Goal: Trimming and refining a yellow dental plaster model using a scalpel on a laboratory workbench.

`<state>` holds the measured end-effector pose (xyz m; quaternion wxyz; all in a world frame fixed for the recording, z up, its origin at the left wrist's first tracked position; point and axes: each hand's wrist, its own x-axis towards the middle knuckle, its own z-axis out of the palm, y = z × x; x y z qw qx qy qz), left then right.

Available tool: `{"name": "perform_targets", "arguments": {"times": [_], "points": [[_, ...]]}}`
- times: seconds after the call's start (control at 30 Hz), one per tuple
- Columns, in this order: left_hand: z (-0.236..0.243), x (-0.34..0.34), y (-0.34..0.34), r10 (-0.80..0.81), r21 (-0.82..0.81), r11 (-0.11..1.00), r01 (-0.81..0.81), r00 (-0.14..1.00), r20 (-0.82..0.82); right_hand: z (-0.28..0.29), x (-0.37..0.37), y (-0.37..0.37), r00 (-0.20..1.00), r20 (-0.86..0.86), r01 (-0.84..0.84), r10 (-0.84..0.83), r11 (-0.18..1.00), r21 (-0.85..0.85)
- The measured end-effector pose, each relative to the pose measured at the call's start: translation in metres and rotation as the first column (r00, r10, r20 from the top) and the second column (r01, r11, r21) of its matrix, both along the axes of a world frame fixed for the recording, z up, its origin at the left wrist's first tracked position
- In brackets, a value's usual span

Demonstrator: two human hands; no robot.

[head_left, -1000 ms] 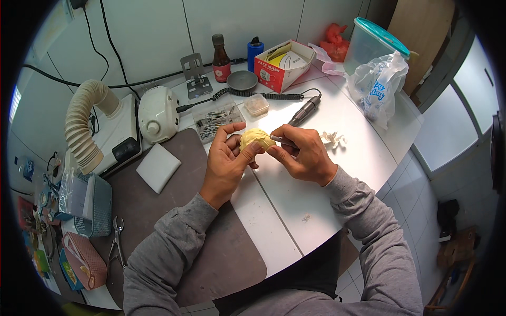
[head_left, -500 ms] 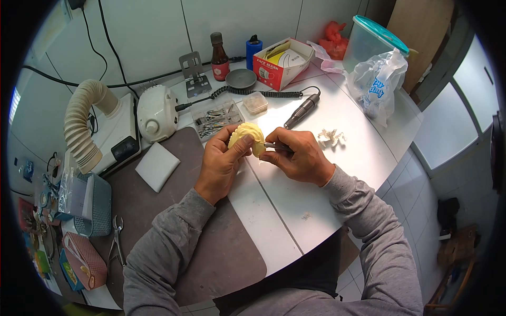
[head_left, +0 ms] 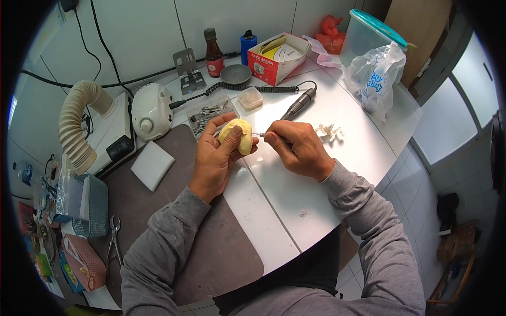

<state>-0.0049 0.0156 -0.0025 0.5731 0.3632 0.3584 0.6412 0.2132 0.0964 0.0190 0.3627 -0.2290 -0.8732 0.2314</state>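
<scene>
My left hand (head_left: 213,158) grips a pale yellow dental cast (head_left: 245,143), thumb across its face and fingers behind. Over the white part of the table, my right hand (head_left: 301,150) is closed around a slim metal carving tool (head_left: 261,135). Its thin tip points left at the cast's right edge; whether it touches cannot be made out. Most of the tool's handle is hidden in the fist. Behind the hands lies a dark rotary handpiece (head_left: 299,105) on a coiled cord. A clear box of small metal bits (head_left: 203,118) is just beyond my left fingers.
Crumpled white tissue (head_left: 329,132) lies right of my right hand. A white pad (head_left: 153,166) rests on the grey mat (head_left: 211,253), near pliers (head_left: 114,239) and a blue basket (head_left: 95,205). At the back stand a white control unit (head_left: 152,113), a bottle (head_left: 214,55) and a mask box (head_left: 276,60).
My left hand has turned the cast, so its ridged face no longer shows as before. My right hand has drawn slightly right, exposing more of the tool's thin tip.
</scene>
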Motion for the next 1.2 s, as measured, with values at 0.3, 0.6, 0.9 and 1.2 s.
{"name": "perform_targets", "arguments": {"times": [0.3,0.6,0.9,1.2], "points": [[-0.0082,-0.0034,0.0031,0.004,0.009,1.0,-0.005,1.0,0.016,-0.0055,-0.0012,0.0023,1.0,-0.002,-0.01,0.01,0.999,0.043],[-0.0066,-0.0049,0.0017,-0.042,0.009,0.999,0.042,0.999,0.014,-0.0059,-0.0018,0.0023,0.999,-0.016,-0.035,0.036,0.998,0.059],[-0.0014,-0.0036,-0.0003,-0.064,0.024,0.998,0.063,0.998,0.017,-0.0028,-0.002,0.0028,0.999,-0.035,0.009,-0.007,0.998,0.059],[-0.0068,-0.0062,0.0009,-0.055,0.003,0.999,0.055,0.998,0.025,-0.0056,-0.0025,0.0035,0.988,-0.154,0.018,-0.022,0.999,-0.029]]}}
